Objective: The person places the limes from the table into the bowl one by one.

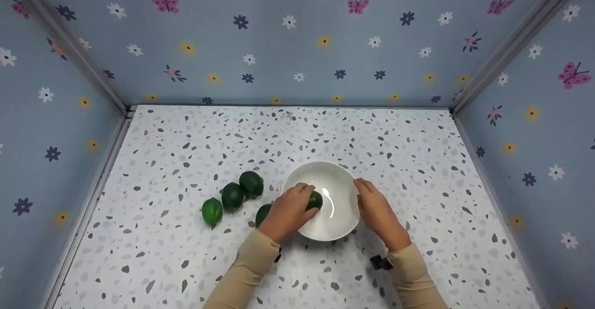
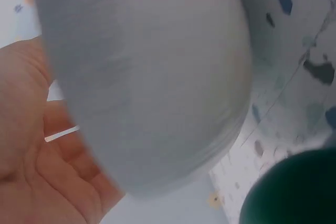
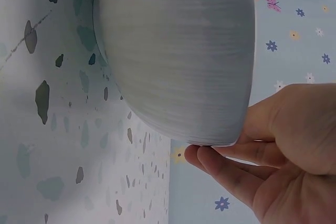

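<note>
Lime [image 1: 317,200] sits over the left half of the bowl [image 1: 341,216], held in curled fingers of the nearer left hand [image 1: 289,210], long axis unclear, while relaxed fingers of the right hand [image 1: 379,211] touch the bowl's right edge.

The person's left hand [image 1: 289,208] has its fingers and thumb curled, the right hand's [image 1: 379,211] fingers seem only slightly bent, and both forearms [image 1: 246,274] slant inward

We look down and forward over left hand [image 1: 290,207] and right hand [image 1: 379,211] from the head; each wrist view closely faces the bowl [image 1: 340,197] beside its hand, which all three share.
</note>
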Demonstrator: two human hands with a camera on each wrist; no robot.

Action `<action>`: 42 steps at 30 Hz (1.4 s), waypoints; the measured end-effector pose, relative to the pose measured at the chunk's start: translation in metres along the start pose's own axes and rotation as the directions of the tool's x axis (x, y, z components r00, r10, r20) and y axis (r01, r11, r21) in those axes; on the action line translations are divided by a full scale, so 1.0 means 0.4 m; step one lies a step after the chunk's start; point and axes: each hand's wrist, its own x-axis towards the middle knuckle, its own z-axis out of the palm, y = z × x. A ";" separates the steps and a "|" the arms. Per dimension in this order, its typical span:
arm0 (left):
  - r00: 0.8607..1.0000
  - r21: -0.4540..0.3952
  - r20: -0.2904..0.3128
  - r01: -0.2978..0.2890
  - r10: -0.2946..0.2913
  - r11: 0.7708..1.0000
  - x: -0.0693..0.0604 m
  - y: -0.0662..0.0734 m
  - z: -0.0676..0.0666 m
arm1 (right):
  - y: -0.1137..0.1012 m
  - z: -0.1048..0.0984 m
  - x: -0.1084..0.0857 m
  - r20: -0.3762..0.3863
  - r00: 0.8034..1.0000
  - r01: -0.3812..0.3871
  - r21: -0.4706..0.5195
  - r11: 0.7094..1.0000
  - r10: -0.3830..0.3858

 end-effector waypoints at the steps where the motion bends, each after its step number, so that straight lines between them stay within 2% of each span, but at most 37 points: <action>1: 1.000 -0.011 -0.020 -0.001 0.000 1.000 -0.005 0.001 -0.009 | 0.000 0.000 0.000 -0.005 1.000 0.005 -0.002 1.000 -0.005; 6: 0.991 -0.030 -0.131 -0.014 0.010 0.999 -0.042 0.004 -0.056 | 0.004 0.001 -0.002 -0.026 0.999 0.028 -0.013 1.000 -0.028; 11: 0.967 -0.013 -0.253 -0.025 0.021 1.000 -0.089 -0.002 -0.096 | 0.004 -0.001 -0.004 -0.057 0.997 0.044 -0.022 0.999 -0.045; 16: 0.949 -0.008 -0.313 0.019 -0.020 1.000 -0.145 -0.027 -0.126 | 0.004 -0.001 -0.001 -0.058 0.997 0.049 -0.019 0.999 -0.050; 20: 0.942 -0.018 -0.324 0.084 -0.086 0.996 -0.191 -0.063 -0.140 | 0.004 0.000 0.000 -0.042 0.999 0.033 -0.015 0.999 -0.034; 23: 0.938 -0.034 -0.317 0.140 -0.143 0.990 -0.223 -0.095 -0.147 | 0.003 0.000 -0.001 -0.029 1.000 0.010 -0.010 1.000 -0.011; 28: 0.922 -0.046 -0.312 0.228 -0.231 0.973 -0.282 -0.157 -0.161 | 0.000 -0.002 -0.002 -0.006 1.000 -0.013 -0.001 1.000 0.013; 31: 0.916 -0.051 -0.289 0.277 -0.279 0.960 -0.313 -0.200 -0.171 | -0.003 -0.003 -0.002 0.003 0.999 -0.034 0.011 0.999 0.034; 37: 0.909 -0.077 -0.161 0.376 -0.384 0.923 -0.355 -0.283 -0.180 | -0.005 -0.003 -0.001 0.003 0.999 -0.037 0.011 0.999 0.037; 42: 0.904 -0.068 -0.056 0.421 -0.425 0.905 -0.364 -0.340 -0.175 | -0.007 -0.001 0.003 -0.009 1.000 -0.011 0.007 1.000 0.011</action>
